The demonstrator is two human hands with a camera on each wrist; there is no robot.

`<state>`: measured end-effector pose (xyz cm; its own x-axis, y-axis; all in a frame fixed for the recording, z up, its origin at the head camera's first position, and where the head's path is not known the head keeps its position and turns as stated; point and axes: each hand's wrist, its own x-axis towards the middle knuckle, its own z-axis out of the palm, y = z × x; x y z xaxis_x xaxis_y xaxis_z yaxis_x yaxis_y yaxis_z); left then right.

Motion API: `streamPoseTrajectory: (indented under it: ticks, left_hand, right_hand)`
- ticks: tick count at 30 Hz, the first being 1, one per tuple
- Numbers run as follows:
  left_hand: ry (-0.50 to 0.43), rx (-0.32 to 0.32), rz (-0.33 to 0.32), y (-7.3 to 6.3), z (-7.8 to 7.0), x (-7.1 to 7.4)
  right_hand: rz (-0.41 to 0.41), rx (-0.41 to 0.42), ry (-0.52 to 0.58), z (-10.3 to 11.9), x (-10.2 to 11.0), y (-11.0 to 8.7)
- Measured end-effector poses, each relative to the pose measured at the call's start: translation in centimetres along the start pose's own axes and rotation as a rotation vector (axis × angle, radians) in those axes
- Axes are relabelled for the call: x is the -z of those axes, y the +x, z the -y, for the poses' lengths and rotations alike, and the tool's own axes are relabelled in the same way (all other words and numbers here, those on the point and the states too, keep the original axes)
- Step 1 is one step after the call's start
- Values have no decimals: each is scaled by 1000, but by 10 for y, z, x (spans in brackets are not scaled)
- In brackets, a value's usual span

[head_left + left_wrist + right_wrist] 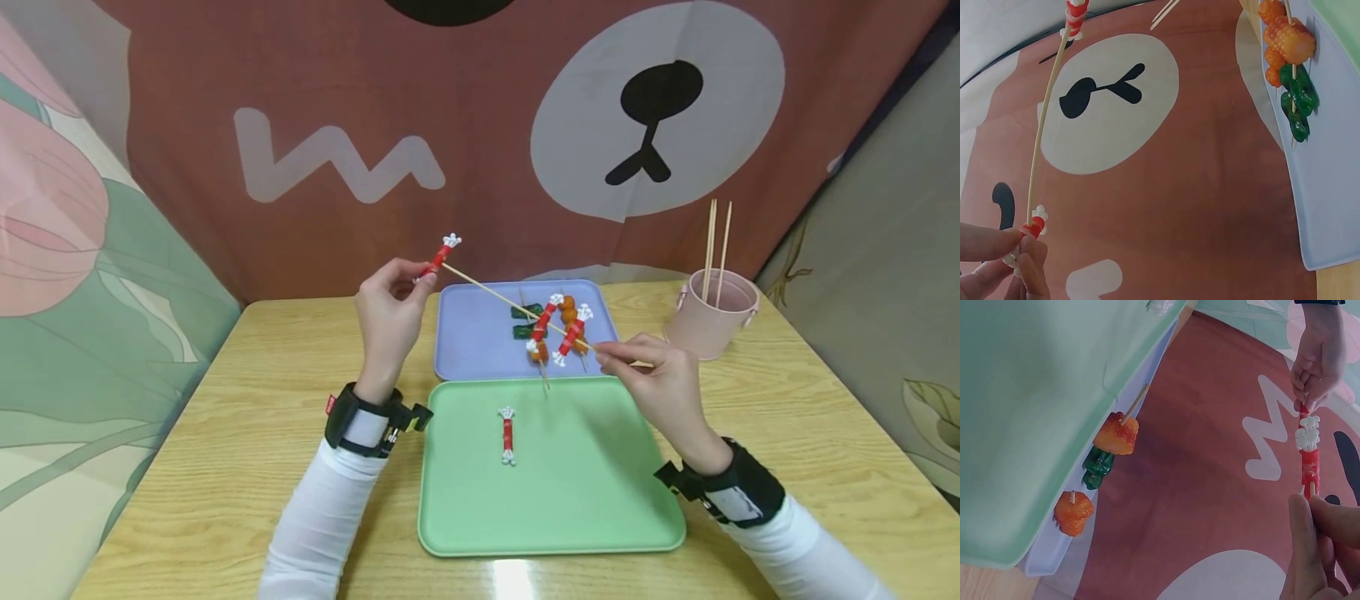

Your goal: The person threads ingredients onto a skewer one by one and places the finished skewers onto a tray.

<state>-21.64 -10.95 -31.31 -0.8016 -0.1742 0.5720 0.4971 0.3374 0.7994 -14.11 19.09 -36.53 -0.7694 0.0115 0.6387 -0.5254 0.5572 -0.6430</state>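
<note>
My left hand (393,312) pinches a red roll with white knobbly ends (447,244), which looks like a toy mushroom roll. One end of a thin bamboo skewer (487,290) meets that roll at the fingertips. My right hand (663,379) grips the skewer's other end between thumb and fingers. Two more red rolls (573,335) sit crosswise on the skewer close to the right hand. The skewer is held raised and slanted over the trays. Another red roll (507,435) lies on the green tray (585,500) below.
Behind the green tray is a lavender-blue tray (468,342) with skewered orange balls (567,312), green pepper pieces (525,332) and an orange chunk (1116,434). A pink bucket (697,329) holding several bamboo skewers (709,250) stands at back right. A printed cloth (480,167) hangs behind the table.
</note>
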Motion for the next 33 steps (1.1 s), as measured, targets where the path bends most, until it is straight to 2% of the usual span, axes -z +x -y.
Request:
streamPoseTrajectory:
  ticks: [7,17,23,27,33]
  left_hand:
    - [0,-1,1,-1,4,-6]
    - [8,-31,77,1,8,-3]
    - [-25,13,131,2,9,0]
    - [-51,42,141,1,8,1]
    - [-72,50,140,0,7,-1]
  right_hand:
    - [-3,12,-8,2,-2,-1]
    - [-21,69,-29,1,3,0]
    - [-25,63,-37,-1,5,0]
    - [-18,67,-22,-1,4,0]
    - [-29,71,-18,0,3,0]
